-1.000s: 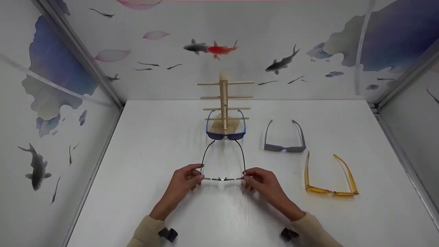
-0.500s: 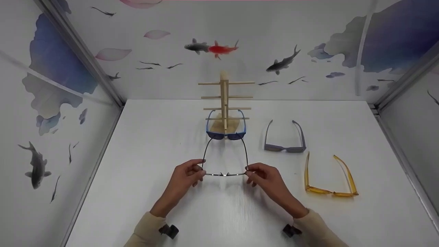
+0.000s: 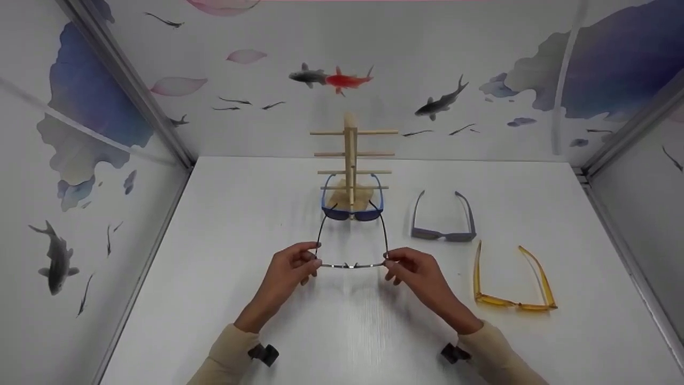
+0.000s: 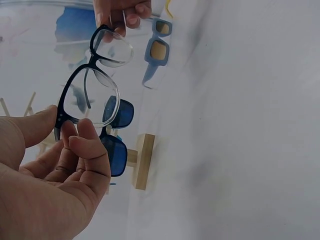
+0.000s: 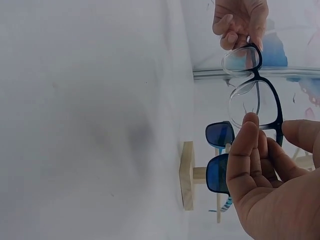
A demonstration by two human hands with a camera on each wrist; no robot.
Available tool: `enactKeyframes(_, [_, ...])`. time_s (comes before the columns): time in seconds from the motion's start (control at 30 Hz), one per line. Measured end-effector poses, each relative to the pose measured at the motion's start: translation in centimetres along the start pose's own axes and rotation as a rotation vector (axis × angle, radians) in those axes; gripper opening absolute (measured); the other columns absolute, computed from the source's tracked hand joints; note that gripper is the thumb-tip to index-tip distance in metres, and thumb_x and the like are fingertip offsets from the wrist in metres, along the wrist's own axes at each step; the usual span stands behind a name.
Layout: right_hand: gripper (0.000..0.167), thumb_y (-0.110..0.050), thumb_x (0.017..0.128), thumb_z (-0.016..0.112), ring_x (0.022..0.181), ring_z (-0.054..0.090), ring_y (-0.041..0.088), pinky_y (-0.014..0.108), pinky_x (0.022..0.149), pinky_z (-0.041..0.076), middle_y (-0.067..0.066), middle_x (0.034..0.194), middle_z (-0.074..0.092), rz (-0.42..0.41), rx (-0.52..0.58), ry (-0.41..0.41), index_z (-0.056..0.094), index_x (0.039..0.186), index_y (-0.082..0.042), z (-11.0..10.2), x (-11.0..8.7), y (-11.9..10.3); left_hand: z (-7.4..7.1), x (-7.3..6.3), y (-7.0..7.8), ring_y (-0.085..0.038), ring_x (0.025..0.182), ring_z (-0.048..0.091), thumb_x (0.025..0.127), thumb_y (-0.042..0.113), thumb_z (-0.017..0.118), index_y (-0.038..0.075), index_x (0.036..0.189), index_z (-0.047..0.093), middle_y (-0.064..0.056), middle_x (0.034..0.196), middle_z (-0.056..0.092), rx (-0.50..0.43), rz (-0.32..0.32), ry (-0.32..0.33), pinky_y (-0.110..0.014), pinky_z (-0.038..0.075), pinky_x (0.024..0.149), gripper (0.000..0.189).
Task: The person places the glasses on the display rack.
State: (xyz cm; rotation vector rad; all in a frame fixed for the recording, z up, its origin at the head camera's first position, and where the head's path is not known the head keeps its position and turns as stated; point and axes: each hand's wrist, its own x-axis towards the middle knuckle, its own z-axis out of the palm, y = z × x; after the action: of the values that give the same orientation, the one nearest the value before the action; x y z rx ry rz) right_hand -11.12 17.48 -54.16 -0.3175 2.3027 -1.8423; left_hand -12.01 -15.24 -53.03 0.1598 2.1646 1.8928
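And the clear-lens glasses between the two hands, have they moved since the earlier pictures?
Yes. In the head view, the clear-lens glasses have moved up the picture, closer to the wooden stand.

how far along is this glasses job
Looks done: blue sunglasses sit low on the wooden stand. In hand: clear-lensed glasses, held by the left hand and right hand, not yet on it. Probably left: the gray-blue sunglasses and yellow glasses, both on the table.
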Motion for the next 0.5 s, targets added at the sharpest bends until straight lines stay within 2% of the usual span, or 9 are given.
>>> enactKeyframes(0.13, [0.021, -0.012, 0.110, 0.070, 0.090, 0.077, 0.026, 0.032, 0.078, 0.064, 0.030, 0.112, 0.071, -0.024, 0.013, -0.001, 0.074, 0.126, 0.000, -0.1, 0.3, -0.1, -0.1, 0.3, 0.3, -0.022, 0.090, 0.068, 0.106, 0.013, 0.075, 0.003, 0.147, 0.066, -0.021, 0.110, 0.070, -0.011, 0.005, -0.003, -0.023, 0.052, 0.070, 0.043])
enactKeyframes(0.33, [0.022, -0.014, 0.110, 0.070, 0.090, 0.077, 0.026, 0.032, 0.079, 0.064, 0.018, 0.109, 0.074, -0.026, 0.006, 0.010, 0.074, 0.127, 0.000, -0.3, 0.8, -0.5, -0.2, 0.7, 0.6, -0.021, 0.089, 0.068, 0.106, 0.013, 0.075, 0.004, 0.147, 0.066, -0.010, 0.106, 0.071, -0.002, 0.012, 0.008, -0.024, 0.053, 0.071, 0.042])
enactKeyframes(0.5, [0.022, -0.014, 0.110, 0.070, 0.090, 0.077, 0.027, 0.033, 0.079, 0.065, 0.013, 0.107, 0.075, -0.019, -0.013, 0.022, 0.074, 0.127, -0.001, -0.6, 1.3, -0.9, -0.2, 1.1, 1.1, -0.021, 0.089, 0.068, 0.107, 0.013, 0.074, 0.003, 0.147, 0.067, -0.014, 0.107, 0.071, 0.018, 0.012, 0.018, -0.024, 0.054, 0.072, 0.042])
